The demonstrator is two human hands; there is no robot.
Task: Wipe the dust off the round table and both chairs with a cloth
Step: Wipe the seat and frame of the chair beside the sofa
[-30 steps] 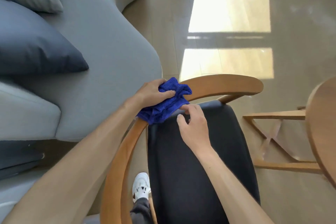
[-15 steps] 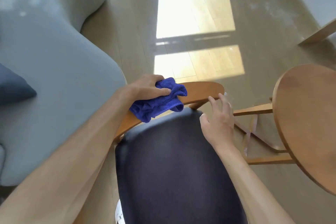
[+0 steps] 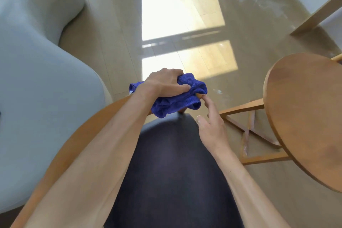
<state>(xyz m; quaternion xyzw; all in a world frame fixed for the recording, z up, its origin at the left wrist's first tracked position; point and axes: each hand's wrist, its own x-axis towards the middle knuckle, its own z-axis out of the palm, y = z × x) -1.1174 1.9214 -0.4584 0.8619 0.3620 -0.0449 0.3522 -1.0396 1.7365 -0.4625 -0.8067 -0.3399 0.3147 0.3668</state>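
Now the left hand [image 3: 164, 83] clutches a bunched blue terry cloth [image 3: 187, 96] on the curved wooden chair back [image 3: 88, 131]. Just beside the cloth, the right hand [image 3: 211, 126] hovers with loosely spread fingers, index fingertip touching the rail's end.

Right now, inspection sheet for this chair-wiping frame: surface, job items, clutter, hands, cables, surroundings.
Surface: round table at right, wooden top bare where visible.
Job's things: blue cloth bunched over the end of the chair armrest; dark seat cushion below.
Clutter: nothing seen.
Hands: left hand has its grip on the cloth; right hand open, fingertips near the armrest tip, contact unclear.
Cables: nothing seen.
Surroundings: grey sofa at left; sunlit floor ahead; whitish marks on it at upper right.
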